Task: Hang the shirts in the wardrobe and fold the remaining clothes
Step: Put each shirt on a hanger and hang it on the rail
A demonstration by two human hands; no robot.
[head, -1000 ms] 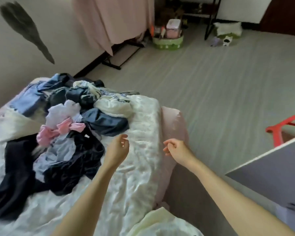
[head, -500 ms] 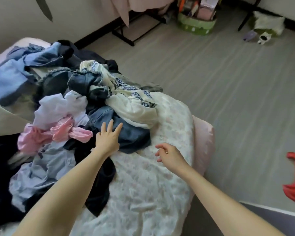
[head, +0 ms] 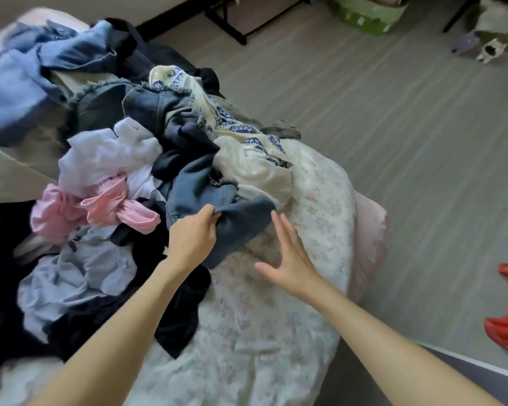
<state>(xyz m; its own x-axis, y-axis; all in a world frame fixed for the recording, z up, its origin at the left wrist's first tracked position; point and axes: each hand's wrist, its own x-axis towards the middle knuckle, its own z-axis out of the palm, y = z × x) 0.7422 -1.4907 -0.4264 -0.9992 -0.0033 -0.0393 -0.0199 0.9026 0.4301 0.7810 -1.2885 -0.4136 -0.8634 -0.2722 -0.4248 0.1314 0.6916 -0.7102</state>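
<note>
Clothes lie heaped on the bed, nothing sorted yet, so the task looks to be at its very start: picking the first piece out of the pile. The left hand grips a fold of a denim garment at the pile's near right edge, fingers curled into the cloth. The right hand hovers just right of that denim, fingers straight and spread, holding nothing. A pink garment sits left of the denim; a cream patterned one lies behind it. Next, the denim likely needs lifting free of the tangle, with the right hand taking a second hold to spread it for folding.
</note>
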